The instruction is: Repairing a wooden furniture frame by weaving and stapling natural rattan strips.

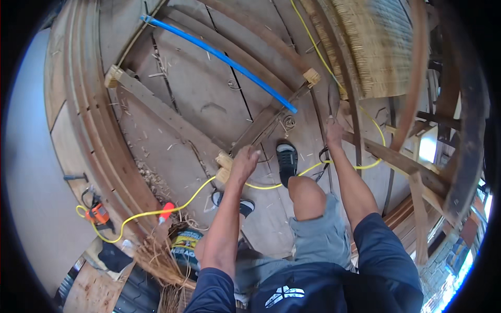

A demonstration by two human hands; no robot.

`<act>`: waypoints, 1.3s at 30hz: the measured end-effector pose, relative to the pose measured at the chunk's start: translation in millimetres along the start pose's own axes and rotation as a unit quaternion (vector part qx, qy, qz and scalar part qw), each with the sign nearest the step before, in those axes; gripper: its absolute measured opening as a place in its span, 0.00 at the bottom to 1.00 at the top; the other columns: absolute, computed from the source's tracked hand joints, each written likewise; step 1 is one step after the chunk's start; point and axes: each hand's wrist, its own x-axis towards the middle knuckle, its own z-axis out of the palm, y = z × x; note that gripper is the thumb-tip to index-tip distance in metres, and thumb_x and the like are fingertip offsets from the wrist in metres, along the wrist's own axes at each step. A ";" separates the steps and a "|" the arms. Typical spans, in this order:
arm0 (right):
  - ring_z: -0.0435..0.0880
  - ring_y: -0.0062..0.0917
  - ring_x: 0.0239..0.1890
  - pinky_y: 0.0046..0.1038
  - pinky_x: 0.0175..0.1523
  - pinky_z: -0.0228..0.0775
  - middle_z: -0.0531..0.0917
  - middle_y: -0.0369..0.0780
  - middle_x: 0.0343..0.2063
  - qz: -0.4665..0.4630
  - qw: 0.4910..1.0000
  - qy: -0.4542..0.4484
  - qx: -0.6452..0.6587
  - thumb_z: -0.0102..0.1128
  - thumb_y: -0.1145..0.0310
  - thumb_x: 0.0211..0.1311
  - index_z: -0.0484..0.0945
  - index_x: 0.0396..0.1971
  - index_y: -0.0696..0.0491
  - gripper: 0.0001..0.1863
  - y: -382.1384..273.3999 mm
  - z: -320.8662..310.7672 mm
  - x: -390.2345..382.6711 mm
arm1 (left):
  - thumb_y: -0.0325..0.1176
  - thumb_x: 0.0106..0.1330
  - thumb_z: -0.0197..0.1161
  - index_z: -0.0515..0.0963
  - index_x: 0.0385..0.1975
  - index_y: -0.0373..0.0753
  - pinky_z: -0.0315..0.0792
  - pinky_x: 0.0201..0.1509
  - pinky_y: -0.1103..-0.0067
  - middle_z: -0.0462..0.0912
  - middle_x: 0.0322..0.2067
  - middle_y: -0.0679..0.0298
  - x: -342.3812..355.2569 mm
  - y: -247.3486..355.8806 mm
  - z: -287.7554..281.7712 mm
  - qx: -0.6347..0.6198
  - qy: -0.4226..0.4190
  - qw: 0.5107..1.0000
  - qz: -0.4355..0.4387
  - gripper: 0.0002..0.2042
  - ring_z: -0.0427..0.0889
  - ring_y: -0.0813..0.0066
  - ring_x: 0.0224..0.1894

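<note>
On the plank floor [209, 117]: a wooden frame [169, 117] is laid ahead of the person, with its near corner beside the left hand.
Frame corners: pale squared ends are exposed at the left, right and near corners.
Blue strip [219, 56]: it is laid slantwise across the frame, from the far-left side to the near-right side, its near end short of the right corner.
Left hand [245, 163]: it is placed over the near corner; the fingers are curled inward and narrow. Whether anything is gripped cannot be told.
Right hand [334, 132]: it is placed below the right corner, at the lower end of a dark tapered piece [333, 99]. The fingers are partly hidden; whether the piece is held cannot be told.
Yellow cord [271, 187]: it is run from the far edge of the floor, past the right hand, under the left forearm and to an orange device [97, 214] at the left.
Left side: a hammer [76, 178] is set beyond the curved planks [86, 104]; wood shavings [151, 177] are scattered along their inner edge.
Right side: a woven panel [386, 57] is positioned beyond the frame's right corner.
</note>
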 end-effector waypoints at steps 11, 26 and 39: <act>0.70 0.16 0.16 0.17 0.16 0.57 0.71 0.32 0.19 0.231 0.880 -0.111 0.400 0.45 0.62 0.64 0.69 0.34 0.49 0.07 113.9 138.5 80.5 | 0.42 0.55 0.59 0.72 0.40 0.33 0.68 0.46 0.63 0.75 0.38 0.46 181.7 -76.6 118.8 0.173 0.096 0.980 0.004 0.20 0.74 0.50 0.43; 0.76 0.30 0.22 0.33 0.26 0.71 0.77 0.42 0.25 0.220 0.780 -0.234 0.538 0.42 0.65 0.62 0.71 0.36 0.56 0.12 76.2 188.1 77.3 | 0.59 0.62 0.39 0.77 0.35 0.32 0.65 0.51 0.63 0.77 0.37 0.41 195.1 -72.5 100.1 0.135 0.053 0.985 -0.094 0.32 0.73 0.46 0.47; 0.71 0.26 0.16 0.29 0.20 0.62 0.75 0.39 0.19 0.259 0.604 -0.518 0.548 0.50 0.60 0.55 0.74 0.27 0.54 0.12 84.1 253.1 39.0 | 0.60 0.64 0.34 0.77 0.37 0.33 0.64 0.52 0.66 0.77 0.37 0.42 119.6 -68.5 55.7 0.081 -0.033 0.988 -0.124 0.34 0.73 0.46 0.46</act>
